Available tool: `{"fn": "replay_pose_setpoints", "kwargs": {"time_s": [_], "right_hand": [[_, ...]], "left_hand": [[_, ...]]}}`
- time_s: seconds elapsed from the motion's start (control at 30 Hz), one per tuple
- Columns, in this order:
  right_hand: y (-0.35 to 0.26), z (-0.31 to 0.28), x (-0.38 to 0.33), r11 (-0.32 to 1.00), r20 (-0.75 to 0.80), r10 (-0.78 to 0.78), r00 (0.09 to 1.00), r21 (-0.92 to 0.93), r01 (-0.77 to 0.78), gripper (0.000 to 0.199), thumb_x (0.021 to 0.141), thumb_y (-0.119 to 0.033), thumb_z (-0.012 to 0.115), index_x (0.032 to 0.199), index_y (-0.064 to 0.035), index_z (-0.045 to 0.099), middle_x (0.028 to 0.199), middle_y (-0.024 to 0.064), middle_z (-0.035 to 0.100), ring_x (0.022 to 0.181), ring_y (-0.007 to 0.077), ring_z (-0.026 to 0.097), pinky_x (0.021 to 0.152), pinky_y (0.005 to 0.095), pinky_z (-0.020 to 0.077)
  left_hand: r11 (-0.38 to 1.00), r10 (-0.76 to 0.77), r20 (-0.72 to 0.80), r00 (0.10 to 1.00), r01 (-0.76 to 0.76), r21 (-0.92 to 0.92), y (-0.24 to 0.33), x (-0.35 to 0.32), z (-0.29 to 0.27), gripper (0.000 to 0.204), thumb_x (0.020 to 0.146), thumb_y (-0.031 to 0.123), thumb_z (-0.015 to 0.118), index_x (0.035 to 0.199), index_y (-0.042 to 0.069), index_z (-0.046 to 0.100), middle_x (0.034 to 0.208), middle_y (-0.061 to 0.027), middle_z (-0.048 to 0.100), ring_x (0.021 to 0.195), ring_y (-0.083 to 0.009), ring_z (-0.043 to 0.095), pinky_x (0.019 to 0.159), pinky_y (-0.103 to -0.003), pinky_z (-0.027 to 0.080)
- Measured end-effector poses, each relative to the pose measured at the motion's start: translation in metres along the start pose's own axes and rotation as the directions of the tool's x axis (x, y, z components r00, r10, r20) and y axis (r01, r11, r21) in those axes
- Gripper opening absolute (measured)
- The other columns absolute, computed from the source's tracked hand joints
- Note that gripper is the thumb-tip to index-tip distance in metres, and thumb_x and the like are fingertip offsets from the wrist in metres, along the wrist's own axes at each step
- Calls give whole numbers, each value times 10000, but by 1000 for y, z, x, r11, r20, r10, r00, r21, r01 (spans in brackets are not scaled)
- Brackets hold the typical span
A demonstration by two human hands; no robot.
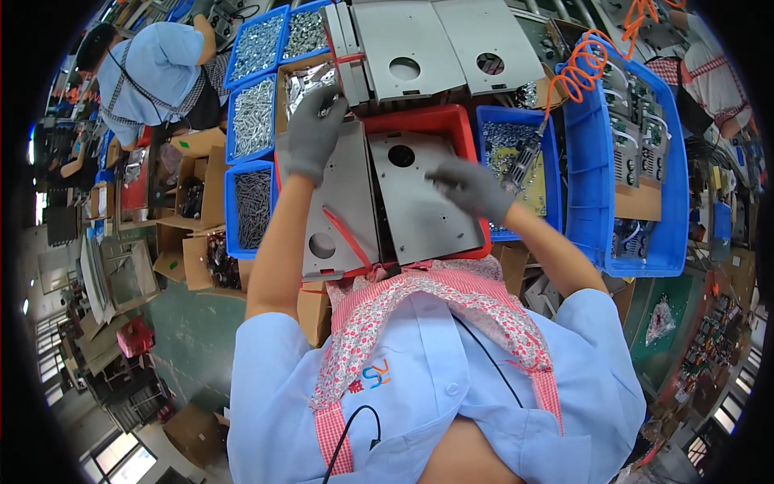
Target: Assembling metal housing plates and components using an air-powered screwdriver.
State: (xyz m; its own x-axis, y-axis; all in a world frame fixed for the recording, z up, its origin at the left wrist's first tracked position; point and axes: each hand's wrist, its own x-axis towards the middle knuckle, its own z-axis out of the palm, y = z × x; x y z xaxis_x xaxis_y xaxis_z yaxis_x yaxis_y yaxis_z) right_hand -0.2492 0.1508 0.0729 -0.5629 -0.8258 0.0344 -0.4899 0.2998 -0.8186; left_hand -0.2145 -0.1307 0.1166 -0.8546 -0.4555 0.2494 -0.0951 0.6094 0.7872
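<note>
My left hand (313,139), in a grey glove, is raised over the far left corner of a grey metal panel (345,194). Its fingers are curled together beside a box of small metal parts (310,81); what they hold, if anything, is too small to name. Above a second metal panel (419,206), my gloved right hand (469,187) hovers with fingers reaching left and slightly apart, nothing visible in them. Both panels have a round hole and lie in a red bin (459,121). A red strip (347,235) lies across the left panel.
Blue bins of screws (254,118) stand at left. More metal panels (403,40) are stacked beyond. At right, a power screwdriver (526,161) on a coiled orange hose (584,64) hangs over a blue bin (552,185), beside a large blue crate (588,177). Co-workers (157,68) are nearby.
</note>
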Motion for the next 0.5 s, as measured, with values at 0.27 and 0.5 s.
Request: {"fn": "replay_pose_setpoints", "kwargs": {"time_s": [0.27,0.5], "right_hand": [[37,54,51,979,110,78,991,-198,-56,373,883,-351,522,1171,-113,513,1093,151,608,952,346,601,819,435,461],[-22,44,81,904,216,336,917,-348,-249,538,787,-519,605,983,-18,607,994,199,639,960,347,605,836,400,459]], "left_hand": [[831,-498,39,867,489,-264,5,-153,-46,194,890,115,605,1063,38,650,909,-26,657,736,-81,593,646,-216,483],[891,-421,-4,907,413,-186,-25,-197,-40,204,889,106,609,1077,36,644,875,-17,639,724,-67,561,646,-204,465]]}}
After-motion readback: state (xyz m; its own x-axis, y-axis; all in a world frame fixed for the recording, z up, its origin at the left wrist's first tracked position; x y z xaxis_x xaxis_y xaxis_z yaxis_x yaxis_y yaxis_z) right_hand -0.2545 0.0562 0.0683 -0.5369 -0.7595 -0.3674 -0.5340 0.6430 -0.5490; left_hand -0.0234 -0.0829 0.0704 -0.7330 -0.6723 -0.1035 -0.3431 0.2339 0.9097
